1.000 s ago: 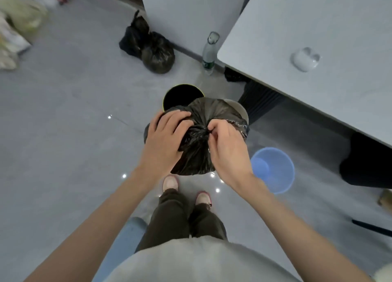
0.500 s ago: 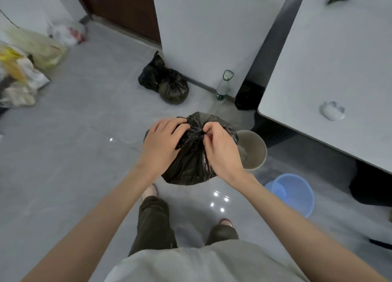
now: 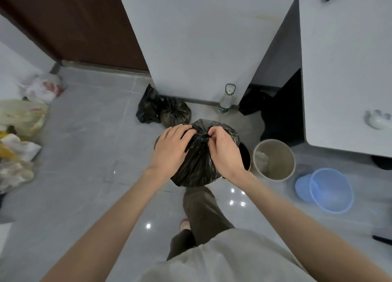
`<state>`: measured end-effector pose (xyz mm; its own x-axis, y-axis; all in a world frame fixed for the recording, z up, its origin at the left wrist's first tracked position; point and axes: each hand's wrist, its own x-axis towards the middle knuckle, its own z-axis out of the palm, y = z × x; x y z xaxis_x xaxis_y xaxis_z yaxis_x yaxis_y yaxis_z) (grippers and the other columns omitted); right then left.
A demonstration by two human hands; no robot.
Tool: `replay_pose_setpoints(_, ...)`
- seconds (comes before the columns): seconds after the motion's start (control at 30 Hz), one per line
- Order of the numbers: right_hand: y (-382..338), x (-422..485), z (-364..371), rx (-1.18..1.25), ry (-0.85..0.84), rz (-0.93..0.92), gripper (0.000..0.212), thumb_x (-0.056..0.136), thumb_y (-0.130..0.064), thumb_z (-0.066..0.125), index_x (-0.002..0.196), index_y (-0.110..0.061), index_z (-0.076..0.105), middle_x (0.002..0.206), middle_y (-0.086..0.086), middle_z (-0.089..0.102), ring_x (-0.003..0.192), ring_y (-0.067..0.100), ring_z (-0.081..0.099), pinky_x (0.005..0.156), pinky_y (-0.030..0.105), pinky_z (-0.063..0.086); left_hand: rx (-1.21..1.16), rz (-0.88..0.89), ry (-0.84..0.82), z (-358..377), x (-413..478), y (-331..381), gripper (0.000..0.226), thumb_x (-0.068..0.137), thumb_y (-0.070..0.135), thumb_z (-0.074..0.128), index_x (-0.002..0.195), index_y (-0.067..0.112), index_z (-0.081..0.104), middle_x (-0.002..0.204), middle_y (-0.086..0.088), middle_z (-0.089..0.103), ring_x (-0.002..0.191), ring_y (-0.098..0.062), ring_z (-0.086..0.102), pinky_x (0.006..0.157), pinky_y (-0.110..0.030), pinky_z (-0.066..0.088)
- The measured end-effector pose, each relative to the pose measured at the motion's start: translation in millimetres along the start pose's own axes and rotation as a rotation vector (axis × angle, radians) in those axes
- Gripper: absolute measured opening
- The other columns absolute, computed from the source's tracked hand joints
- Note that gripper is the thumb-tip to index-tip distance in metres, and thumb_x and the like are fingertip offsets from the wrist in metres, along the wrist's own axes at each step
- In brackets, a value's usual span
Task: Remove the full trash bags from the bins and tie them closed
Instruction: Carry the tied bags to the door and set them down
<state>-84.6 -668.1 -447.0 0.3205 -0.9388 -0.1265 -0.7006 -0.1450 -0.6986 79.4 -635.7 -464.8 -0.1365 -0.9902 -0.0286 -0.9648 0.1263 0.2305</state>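
Note:
A full black trash bag (image 3: 197, 165) hangs in the air in front of me, its top gathered into a bunch. My left hand (image 3: 172, 149) grips the left side of the gathered top. My right hand (image 3: 224, 150) pinches the bunched plastic on the right. Behind the bag's right edge shows part of a dark bin (image 3: 246, 157). A beige bin (image 3: 274, 159) stands beside it, with a pale liner or paper inside. Two tied black bags (image 3: 164, 111) lie on the floor against the white wall.
A blue basin (image 3: 327, 190) sits on the floor at right. A white table (image 3: 343, 74) fills the upper right. A plastic bottle (image 3: 226, 100) stands by the wall. Several light plastic bags (image 3: 21, 120) are piled along the left. My legs and feet are below the bag.
The view has tilted up and shifted, so the door and wall show more. Both hands keep hold of the bag's top; the dark bin now sits behind the bag's right edge.

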Motion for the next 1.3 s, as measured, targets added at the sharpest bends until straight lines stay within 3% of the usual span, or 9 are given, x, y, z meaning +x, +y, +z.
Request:
replay_pose_setpoints(0.33, 16.3, 149.5, 43.3, 0.107, 0.066, 0.265, 0.012, 0.097, -0.016, 0.043, 0.107, -0.013, 0.049, 0.101, 0.002, 0.060, 0.095, 0.021, 0.056, 0.078, 0.038, 0.046, -0.081, 0.068, -0.091, 17.4, 142.3, -92.4, 0.047, 0.088, 0.029, 0.060, 0.133, 0.025, 0.047, 0.145, -0.001, 0.041, 0.138, -0.022, 0.034, 0.114, -0.043, 0.025)
replay_pose_setpoints(0.53, 38.7, 223.7, 62.3, 0.149, 0.145, 0.489, 0.015, 0.095, -0.013, 0.046, 0.109, -0.008, 0.052, 0.105, 0.007, 0.061, 0.098, 0.026, 0.056, 0.084, 0.040, 0.045, -0.302, -0.017, -0.190, 43.4, 219.8, -130.3, 0.060, 0.094, 0.028, 0.052, 0.147, 0.031, 0.024, 0.156, -0.003, 0.022, 0.144, -0.023, 0.022, 0.113, -0.041, 0.031)
replay_pose_setpoints(0.7, 67.6, 280.0, 85.1, 0.134, 0.221, 0.618, 0.018, 0.097, -0.011, 0.045, 0.111, -0.007, 0.054, 0.120, 0.007, 0.045, 0.095, 0.025, 0.055, 0.083, 0.030, 0.041, -0.342, 0.040, -0.348, 88.9, 278.7, -150.1, 0.061, 0.097, 0.026, 0.047, 0.148, 0.035, 0.017, 0.159, 0.000, 0.011, 0.146, -0.023, 0.014, 0.111, -0.041, 0.033)
replay_pose_setpoints(0.77, 82.9, 302.2, 97.9, 0.123, 0.229, 0.658, 0.019, 0.097, -0.011, 0.044, 0.113, -0.007, 0.054, 0.121, 0.006, 0.046, 0.097, 0.023, 0.055, 0.082, 0.028, 0.039, -0.349, 0.055, -0.417, 111.6, 302.6, -158.9, 0.061, 0.097, 0.026, 0.046, 0.149, 0.036, 0.015, 0.158, 0.000, 0.012, 0.145, -0.022, 0.016, 0.111, -0.042, 0.035)
replay_pose_setpoints(0.93, 121.3, 345.1, 137.4, 0.122, 0.261, 0.788, 0.019, 0.096, -0.009, 0.043, 0.111, -0.007, 0.054, 0.118, 0.010, 0.051, 0.100, 0.029, 0.055, 0.085, 0.038, 0.041, -0.357, 0.120, -0.623, 174.0, 351.4, -182.3, 0.064, 0.097, 0.027, 0.044, 0.148, 0.040, 0.008, 0.158, 0.003, 0.014, 0.139, -0.024, 0.030, 0.107, -0.039, 0.039)
replay_pose_setpoints(1.1, 166.8, 374.8, 176.2, 0.150, 0.302, 0.888, 0.019, 0.097, -0.010, 0.041, 0.112, -0.009, 0.053, 0.118, 0.007, 0.050, 0.101, 0.025, 0.052, 0.081, 0.028, 0.033, -0.347, 0.211, -0.668, 244.3, 386.2, -205.4, 0.062, 0.096, 0.026, 0.046, 0.150, 0.032, 0.015, 0.158, 0.004, 0.016, 0.138, -0.023, 0.033, 0.111, -0.038, 0.035)
replay_pose_setpoints(1.3, 232.9, 405.5, 231.3, 0.151, 0.273, 0.933, 0.021, 0.096, -0.010, 0.042, 0.114, -0.009, 0.053, 0.119, 0.008, 0.050, 0.104, 0.026, 0.051, 0.084, 0.030, 0.035, -0.318, 0.214, -0.728, 328.2, 419.3, -222.5, 0.061, 0.097, 0.021, 0.042, 0.151, 0.026, 0.013, 0.158, 0.005, 0.014, 0.138, -0.025, 0.032, 0.111, -0.039, 0.035)
